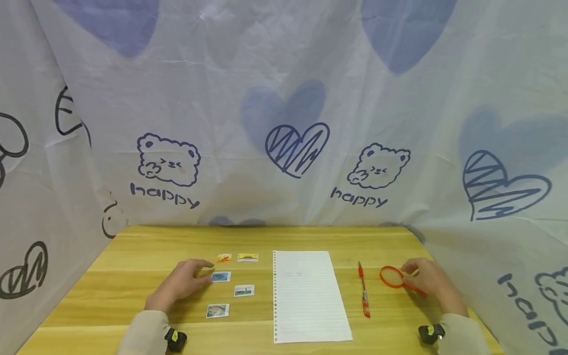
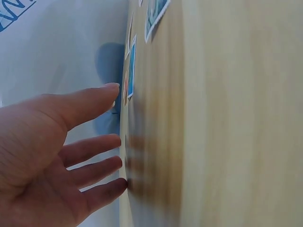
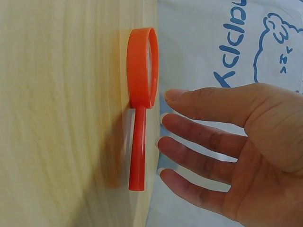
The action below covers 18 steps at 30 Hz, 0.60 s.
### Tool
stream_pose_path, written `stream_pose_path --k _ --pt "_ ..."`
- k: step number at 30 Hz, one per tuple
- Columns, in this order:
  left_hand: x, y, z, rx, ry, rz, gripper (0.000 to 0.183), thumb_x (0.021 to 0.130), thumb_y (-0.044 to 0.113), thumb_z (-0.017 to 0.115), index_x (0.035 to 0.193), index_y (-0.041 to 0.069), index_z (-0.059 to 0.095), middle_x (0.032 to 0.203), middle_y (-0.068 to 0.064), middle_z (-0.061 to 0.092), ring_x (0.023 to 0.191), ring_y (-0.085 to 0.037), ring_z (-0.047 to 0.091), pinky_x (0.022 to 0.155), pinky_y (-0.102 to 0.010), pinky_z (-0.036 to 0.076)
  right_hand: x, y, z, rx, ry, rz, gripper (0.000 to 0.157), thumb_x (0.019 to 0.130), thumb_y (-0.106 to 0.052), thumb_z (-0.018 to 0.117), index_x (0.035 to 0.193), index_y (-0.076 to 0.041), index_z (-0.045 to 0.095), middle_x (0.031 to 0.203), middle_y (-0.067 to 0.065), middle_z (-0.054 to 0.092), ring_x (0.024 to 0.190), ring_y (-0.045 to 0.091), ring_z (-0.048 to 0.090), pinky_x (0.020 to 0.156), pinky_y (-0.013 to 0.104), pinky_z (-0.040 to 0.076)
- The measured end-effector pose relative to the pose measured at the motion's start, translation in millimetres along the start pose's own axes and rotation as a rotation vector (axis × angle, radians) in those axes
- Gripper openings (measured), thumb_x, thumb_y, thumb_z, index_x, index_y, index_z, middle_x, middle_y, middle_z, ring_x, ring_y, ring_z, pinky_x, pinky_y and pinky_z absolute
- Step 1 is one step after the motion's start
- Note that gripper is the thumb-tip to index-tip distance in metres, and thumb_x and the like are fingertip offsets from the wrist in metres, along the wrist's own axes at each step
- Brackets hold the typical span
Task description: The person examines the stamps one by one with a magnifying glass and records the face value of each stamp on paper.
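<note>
My right hand [image 1: 427, 280] hovers over the handle of a red magnifying glass [image 3: 138, 71], fingers spread and loosely bent. In the right wrist view a gap shows between the fingertips and the red handle, and nothing is in the hand. On the left, my left hand [image 1: 183, 281] is held low over the wooden table with relaxed, parted fingers. Its fingertips come right beside a blue postage stamp [image 1: 221, 276]. Close by lie an orange-yellow stamp [image 1: 224, 258], a yellow stamp [image 1: 247, 257], a green landscape stamp [image 1: 244, 290] and a grey-green stamp [image 1: 217, 310].
A lined, punched sheet of paper [image 1: 308, 301] lies mid-table with faint marks near its top. Between it and the magnifying glass rests a red pen [image 1: 366, 303], pointing away. A printed white curtain [image 1: 230, 197] hangs behind the table [image 1: 168, 241] and along both sides.
</note>
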<state>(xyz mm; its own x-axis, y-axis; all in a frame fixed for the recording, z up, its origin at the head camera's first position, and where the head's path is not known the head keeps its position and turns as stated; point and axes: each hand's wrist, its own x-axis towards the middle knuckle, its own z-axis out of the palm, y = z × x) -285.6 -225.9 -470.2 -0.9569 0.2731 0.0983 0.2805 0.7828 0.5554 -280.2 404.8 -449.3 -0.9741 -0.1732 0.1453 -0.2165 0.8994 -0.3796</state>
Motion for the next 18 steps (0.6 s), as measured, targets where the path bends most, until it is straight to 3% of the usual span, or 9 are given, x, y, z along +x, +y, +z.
stream_pose_path --k 7,18 --pt "1.1 1.8 3.4 0.007 -0.001 0.003 0.031 0.091 0.012 0.076 0.121 0.004 0.073 0.133 -0.023 0.068 0.132 -0.052 0.055 0.112 -0.070 0.038 -0.9 3.3 1.0 0.005 -0.010 0.045 0.021 0.082 -0.010 0.082 0.099 0.001 0.075 0.094 0.016 0.076 0.089 0.032 0.070 0.080 0.043 0.056" --pt "3.6 7.5 5.6 0.026 0.012 -0.057 0.020 0.091 0.007 0.075 0.110 0.006 0.078 0.129 -0.024 0.070 0.130 -0.052 0.056 0.111 -0.068 0.041 -2.1 9.2 1.6 0.006 -0.014 0.069 0.021 0.082 -0.008 0.081 0.098 0.003 0.075 0.095 0.018 0.075 0.089 0.033 0.069 0.083 0.047 0.056"
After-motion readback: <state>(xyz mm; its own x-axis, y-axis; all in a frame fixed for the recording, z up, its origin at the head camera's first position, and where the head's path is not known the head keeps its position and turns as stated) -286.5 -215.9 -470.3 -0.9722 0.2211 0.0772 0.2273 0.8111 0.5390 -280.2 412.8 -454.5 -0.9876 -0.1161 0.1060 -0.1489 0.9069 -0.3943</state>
